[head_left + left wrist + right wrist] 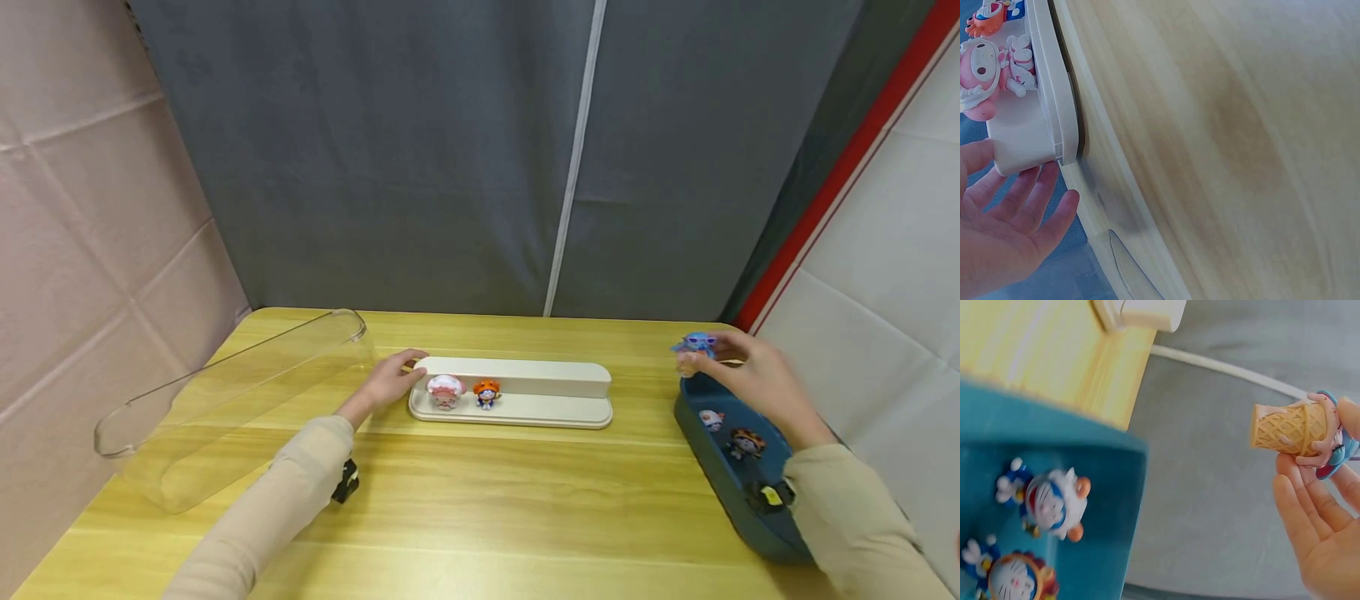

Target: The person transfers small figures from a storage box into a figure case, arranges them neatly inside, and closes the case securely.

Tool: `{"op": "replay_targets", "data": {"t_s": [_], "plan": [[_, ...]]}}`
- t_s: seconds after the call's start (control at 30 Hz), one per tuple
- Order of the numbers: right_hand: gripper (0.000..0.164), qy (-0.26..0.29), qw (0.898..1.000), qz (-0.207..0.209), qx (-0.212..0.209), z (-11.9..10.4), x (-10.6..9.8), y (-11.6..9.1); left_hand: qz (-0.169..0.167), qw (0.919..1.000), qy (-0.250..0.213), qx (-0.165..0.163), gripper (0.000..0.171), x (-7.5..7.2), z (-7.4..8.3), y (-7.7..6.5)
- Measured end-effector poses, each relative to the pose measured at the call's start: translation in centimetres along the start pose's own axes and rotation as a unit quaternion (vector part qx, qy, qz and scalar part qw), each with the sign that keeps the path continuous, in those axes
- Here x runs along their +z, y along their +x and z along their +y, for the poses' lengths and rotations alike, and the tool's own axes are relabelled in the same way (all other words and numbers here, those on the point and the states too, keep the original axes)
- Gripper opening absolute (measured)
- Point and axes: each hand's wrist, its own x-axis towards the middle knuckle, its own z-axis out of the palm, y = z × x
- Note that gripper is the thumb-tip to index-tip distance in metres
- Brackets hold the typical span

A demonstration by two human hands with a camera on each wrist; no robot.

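Observation:
My left hand (pixel 390 381) touches the left end of a white two-step display stand (pixel 543 408), its fingertips (pixel 1047 172) at the end wall. On the stand's lower step are a pink figurine (pixel 446 392) with a white frilled cap and a small figurine (pixel 487 394) in an orange hood. Held up over the far end of a dark blue bin (pixel 708 475), my right hand (pixel 761 383) pinches a blue-topped figurine (pixel 1300 429) with a waffle-cone base, which lies sideways in the right wrist view. Two blue-and-white cat figurines (pixel 1050 503) lie inside the bin.
A long clear plastic cover (pixel 232 408) lies slanted on the left of the wooden table (pixel 525 508). Grey curtain (pixel 375 167) hangs behind the table's back edge. White cloth walls (pixel 900 250) rise close by the bin.

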Motion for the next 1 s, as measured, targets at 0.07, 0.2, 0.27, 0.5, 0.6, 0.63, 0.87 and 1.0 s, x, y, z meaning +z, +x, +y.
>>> {"op": "replay_targets", "data": {"t_s": [0.07,0.2,0.27,0.5,0.6,0.63,0.87,1.0], "plan": [[0.050,0.001,1.000,-0.002,-0.006,-0.5,0.2,0.0,0.002,1.0000,0.000,0.002,0.032,0.0,0.0,0.0],[0.046,0.005,1.000,0.003,-0.024,-1.5,0.6,0.2,0.002,1.0000,-0.002,0.002,0.032,0.1,0.0,0.0],[0.045,0.008,1.000,0.005,-0.029,-1.8,0.9,0.3,0.002,1.0000,-0.002,0.000,0.032,0.0,0.0,0.0],[0.050,0.012,1.000,-0.004,-0.024,-2.5,2.2,0.1,0.001,1.0000,0.001,0.001,0.032,0.0,0.2,-0.1],[0.050,0.014,1.000,-0.009,-0.025,-1.9,3.0,0.3,0.000,1.0000,0.001,0.002,0.032,0.0,0.2,-0.1],[0.050,0.019,0.999,-0.013,-0.025,-1.9,3.1,0.3,0.001,1.0000,0.000,-0.001,0.032,0.0,0.3,-0.1],[0.049,0.028,0.998,-0.017,-0.045,-3.0,4.0,0.2,0.000,1.0000,-0.004,-0.005,0.032,0.0,0.4,0.0],[0.048,0.030,0.998,-0.022,-0.049,-3.2,4.9,0.2,0.000,1.0000,-0.001,-0.004,0.032,0.1,0.3,0.0]]}}
